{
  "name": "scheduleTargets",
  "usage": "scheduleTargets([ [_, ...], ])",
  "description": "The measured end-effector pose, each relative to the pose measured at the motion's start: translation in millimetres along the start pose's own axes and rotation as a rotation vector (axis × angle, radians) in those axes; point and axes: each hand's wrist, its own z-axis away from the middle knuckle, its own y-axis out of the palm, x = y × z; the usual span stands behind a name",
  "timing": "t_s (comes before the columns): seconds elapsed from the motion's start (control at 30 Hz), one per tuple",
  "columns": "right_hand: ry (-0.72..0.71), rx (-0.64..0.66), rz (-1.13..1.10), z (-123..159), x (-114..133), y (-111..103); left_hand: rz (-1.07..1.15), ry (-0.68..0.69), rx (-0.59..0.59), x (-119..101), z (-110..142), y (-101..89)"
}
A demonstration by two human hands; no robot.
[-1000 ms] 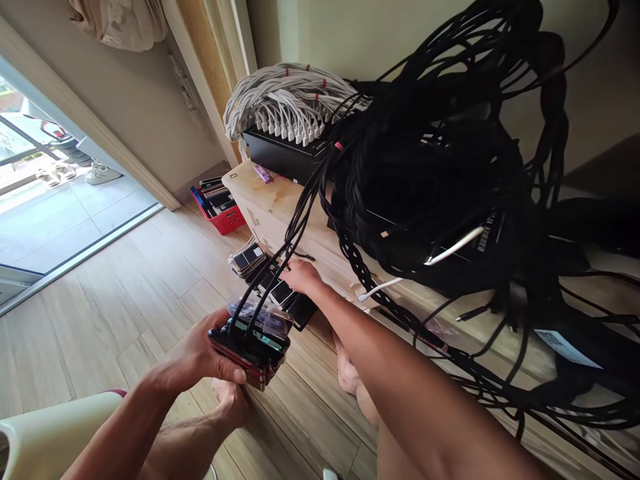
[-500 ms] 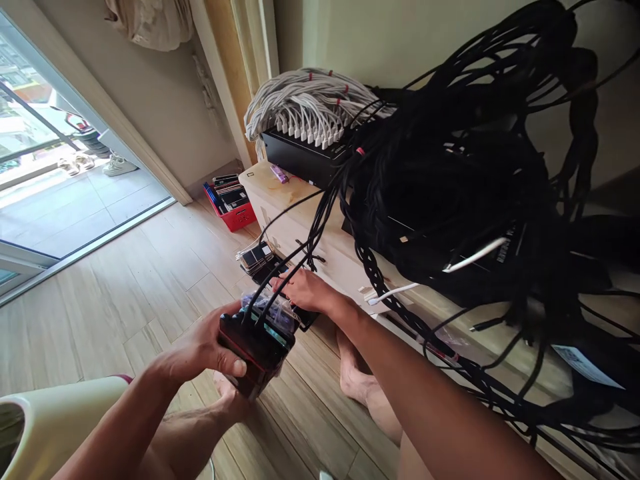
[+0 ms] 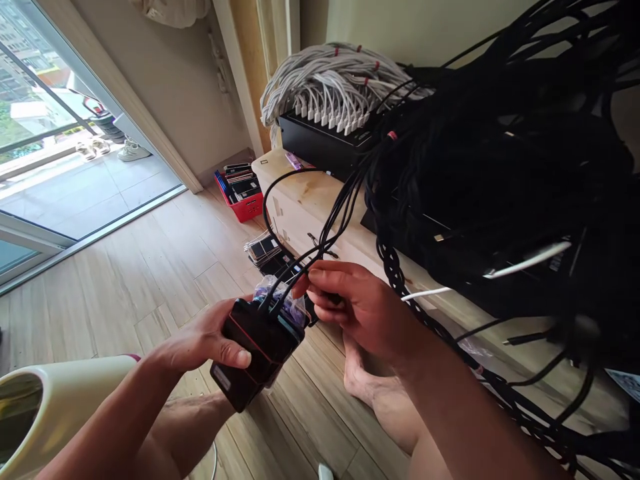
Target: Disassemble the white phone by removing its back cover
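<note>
My left hand (image 3: 207, 340) is wrapped round a stack of dark smartphones (image 3: 253, 347), with a thin red band across it and the thumb on the near face. Black cables (image 3: 281, 279) run into the stack's upper end. Just above that end, my right hand (image 3: 363, 303) is closed in a pinch on a black cable (image 3: 267, 200), which loops over from the shelf edge. Its plug end is hidden by the fingers. Behind the stack is a clear plastic bag (image 3: 295, 303) with purplish contents, partly covered.
A black box (image 3: 315, 147) with many white cables (image 3: 320, 80) stands on the low cabinet (image 3: 310, 193). Thick black cable bundles (image 3: 475, 180) cover its right side. A red basket of phones (image 3: 247, 210) and more stacked phones (image 3: 265, 250) are on the floor. A cream bin (image 3: 80, 387) stands at left.
My right hand has drawn back from beyond the phone stack and turned, now pinching a cable above it. The left hand has tilted the stack slightly. The view has shifted.
</note>
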Motion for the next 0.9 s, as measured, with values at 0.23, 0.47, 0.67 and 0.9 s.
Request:
scheduleTargets([
  [0.23, -0.001, -0.055, 0.027, 0, 1, -3, 0.062, 0.070, -0.025, 5, -2, -3.8],
  [0.47, -0.113, -0.202, 0.076, -3, -9, 0, 0.064, 0.034, 0.029, 7, 0, -6.9],
  [0.67, -0.199, -0.303, 0.195, -4, -16, 8, 0.092, 0.068, -0.010, 9, -4, -4.1],
  [0.9, -0.216, -0.322, 0.367, -4, -17, 1, -0.006, 0.064, -0.141, 16, -5, 3.8],
])
